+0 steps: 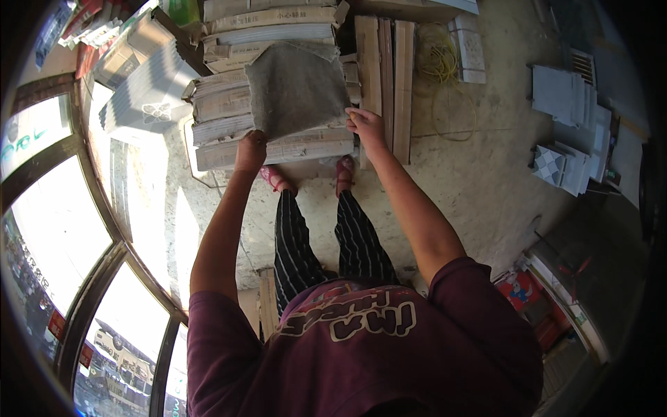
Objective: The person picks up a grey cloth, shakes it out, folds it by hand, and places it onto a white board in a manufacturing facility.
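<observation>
— Maroon shirt (361, 347) fills the bottom edge; what's past it?
— Both arms reach straight out. Left hand (251, 149) grips the near left edge of a grey slab (297, 87), fingers hidden beneath; right hand (366, 125) pinches its near right corner.
— Where's the slab?
— Tilted atop stacked flat cartons (229, 104), whose far layers it hides.

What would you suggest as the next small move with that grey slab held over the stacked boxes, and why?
Probably lower it flat onto the stack. The left hand and right hand grip the near corners of the grey slab, which tilts over the stacked boxes, apparently with the far edge already resting there.
</observation>
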`<state>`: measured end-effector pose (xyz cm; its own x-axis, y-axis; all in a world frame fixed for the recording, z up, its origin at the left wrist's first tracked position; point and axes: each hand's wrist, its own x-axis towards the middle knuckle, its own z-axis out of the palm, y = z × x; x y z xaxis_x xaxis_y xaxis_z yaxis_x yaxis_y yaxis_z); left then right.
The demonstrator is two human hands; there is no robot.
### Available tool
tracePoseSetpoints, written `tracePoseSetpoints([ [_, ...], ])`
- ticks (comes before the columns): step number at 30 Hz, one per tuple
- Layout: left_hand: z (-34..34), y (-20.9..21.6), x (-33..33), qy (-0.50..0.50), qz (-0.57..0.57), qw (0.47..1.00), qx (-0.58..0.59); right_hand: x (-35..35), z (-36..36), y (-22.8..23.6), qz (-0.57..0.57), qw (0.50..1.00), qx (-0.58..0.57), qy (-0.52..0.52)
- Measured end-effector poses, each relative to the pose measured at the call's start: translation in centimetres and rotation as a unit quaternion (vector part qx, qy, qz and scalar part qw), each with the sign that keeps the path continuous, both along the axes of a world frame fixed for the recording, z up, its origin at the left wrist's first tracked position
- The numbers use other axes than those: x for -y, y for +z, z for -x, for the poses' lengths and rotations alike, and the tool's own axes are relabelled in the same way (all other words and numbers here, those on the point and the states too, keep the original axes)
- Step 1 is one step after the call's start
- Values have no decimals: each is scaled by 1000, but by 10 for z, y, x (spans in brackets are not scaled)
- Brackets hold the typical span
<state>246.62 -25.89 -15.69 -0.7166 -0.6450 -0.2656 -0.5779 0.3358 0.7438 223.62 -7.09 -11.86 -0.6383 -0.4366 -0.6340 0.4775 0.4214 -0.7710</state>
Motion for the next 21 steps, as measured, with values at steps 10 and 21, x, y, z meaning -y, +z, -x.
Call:
tracePoseSetpoints([
  [10,39,89,76,-3,16,997,-73,44,30,80,105,991,-79,14],
  [21,88,154,218,120,251,939,-203,181,61,132,304,928,-213,35],
])
